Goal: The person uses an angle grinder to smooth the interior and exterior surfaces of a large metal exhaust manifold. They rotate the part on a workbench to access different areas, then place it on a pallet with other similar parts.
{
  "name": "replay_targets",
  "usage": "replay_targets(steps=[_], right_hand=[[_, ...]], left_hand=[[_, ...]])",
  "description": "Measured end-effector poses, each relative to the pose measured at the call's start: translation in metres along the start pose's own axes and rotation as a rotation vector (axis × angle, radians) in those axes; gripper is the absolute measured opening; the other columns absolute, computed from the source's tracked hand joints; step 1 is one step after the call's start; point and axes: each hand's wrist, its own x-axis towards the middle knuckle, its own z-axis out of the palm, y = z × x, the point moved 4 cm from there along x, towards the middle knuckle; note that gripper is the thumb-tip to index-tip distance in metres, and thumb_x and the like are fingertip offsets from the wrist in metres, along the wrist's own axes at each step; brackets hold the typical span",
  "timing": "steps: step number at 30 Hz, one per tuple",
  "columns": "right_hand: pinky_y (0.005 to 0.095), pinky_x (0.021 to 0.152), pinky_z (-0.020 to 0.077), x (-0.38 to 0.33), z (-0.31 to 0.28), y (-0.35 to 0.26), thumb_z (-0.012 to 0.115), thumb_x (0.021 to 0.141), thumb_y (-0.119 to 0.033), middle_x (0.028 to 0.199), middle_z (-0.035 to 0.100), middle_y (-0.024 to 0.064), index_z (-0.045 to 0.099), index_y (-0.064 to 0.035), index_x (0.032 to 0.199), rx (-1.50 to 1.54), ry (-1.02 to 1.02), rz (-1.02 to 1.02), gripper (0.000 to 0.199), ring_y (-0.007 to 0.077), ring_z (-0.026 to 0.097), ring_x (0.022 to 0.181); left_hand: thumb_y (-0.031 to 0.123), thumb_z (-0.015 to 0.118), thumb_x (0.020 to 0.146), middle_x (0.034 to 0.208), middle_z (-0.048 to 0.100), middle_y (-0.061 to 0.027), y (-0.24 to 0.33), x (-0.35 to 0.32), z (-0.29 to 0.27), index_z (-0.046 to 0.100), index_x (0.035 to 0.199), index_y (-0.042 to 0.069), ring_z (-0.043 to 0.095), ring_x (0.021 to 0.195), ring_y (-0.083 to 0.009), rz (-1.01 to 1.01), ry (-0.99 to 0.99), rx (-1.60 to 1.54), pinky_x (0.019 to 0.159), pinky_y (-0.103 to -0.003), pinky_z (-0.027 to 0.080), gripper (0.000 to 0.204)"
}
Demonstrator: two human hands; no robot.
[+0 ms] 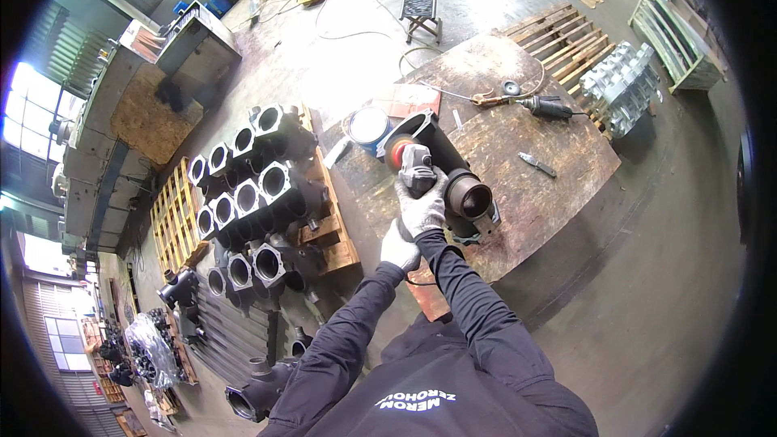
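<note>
In both gloved hands I hold an angle grinder (417, 170) with a reddish disc (396, 150). My right hand (425, 209) is wrapped round its grey head end. Lower down, my left hand (399, 248) closes round the rear part, which the glove mostly hides. The disc is at the left side of a dark cast-metal pipe housing (443, 152), by its flanged far end; whether they touch I cannot tell. A round open pipe mouth (471, 197) faces the near right. The housing rests on a stained worktable (558, 194).
A blue-rimmed can (368, 125) stands beside the housing. Farther right lie a black power tool (547, 107), a utility knife (537, 164) and a hose (461, 97). Several dark castings (275, 182) crowd a pallet (340, 226) at left. A folding stool (420, 16) stands beyond the table.
</note>
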Motion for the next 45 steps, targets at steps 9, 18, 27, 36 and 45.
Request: replay_targets(steps=[9,18,27,36,45], right_hand=[[0.0499,0.086,0.0525,0.020,-0.009,0.010,0.082,0.078,-0.046,0.117,0.063,0.0290,0.031,-0.0111,0.141,-0.022,0.054,0.071,0.088,0.0453,0.066,0.104],[0.0495,0.085,0.0537,0.019,-0.017,-0.002,0.083,0.076,-0.047,0.118,0.063,0.0298,0.031,-0.0114,0.143,0.016,-0.016,0.129,0.091,0.0459,0.067,0.102],[0.0489,0.088,0.0528,0.025,-0.025,0.008,0.084,0.076,-0.044,0.119,0.063,0.0289,0.032,-0.0118,0.140,-0.031,-0.007,0.152,0.089,0.0442,0.066,0.104],[0.0517,0.083,0.0530,-0.018,-0.008,0.016,0.081,0.078,-0.047,0.109,0.067,0.0301,0.027,-0.0162,0.144,-0.055,-0.094,0.078,0.091,0.0483,0.067,0.097],[0.0502,0.086,0.0531,0.020,-0.010,0.011,0.082,0.077,-0.047,0.115,0.065,0.0274,0.030,-0.0150,0.142,-0.004,-0.017,0.118,0.089,0.0456,0.067,0.101]], left_hand=[[0.035,0.077,0.080,0.119,0.066,-0.0262,0.024,0.010,0.014,0.053,0.127,-0.001,0.064,0.115,-0.0356,0.019,-0.065,0.052,0.096,-0.038,0.049,0.063],[0.038,0.078,0.082,0.117,0.067,-0.0218,0.039,0.007,0.011,0.054,0.122,0.000,0.065,0.111,-0.0321,0.036,-0.086,0.058,0.094,-0.035,0.049,0.060],[0.037,0.075,0.081,0.117,0.067,-0.0256,0.032,0.010,0.028,0.056,0.121,0.001,0.063,0.113,-0.0394,0.043,-0.058,0.006,0.093,-0.040,0.050,0.057],[0.022,0.073,0.083,0.124,0.066,-0.0211,-0.001,-0.029,0.003,0.054,0.131,0.001,0.063,0.120,-0.0311,-0.029,0.013,-0.012,0.099,-0.035,0.047,0.056],[0.032,0.075,0.078,0.116,0.067,-0.0265,0.035,0.007,0.013,0.055,0.123,0.001,0.064,0.113,-0.0405,0.023,-0.048,0.258,0.094,-0.041,0.049,0.058]])
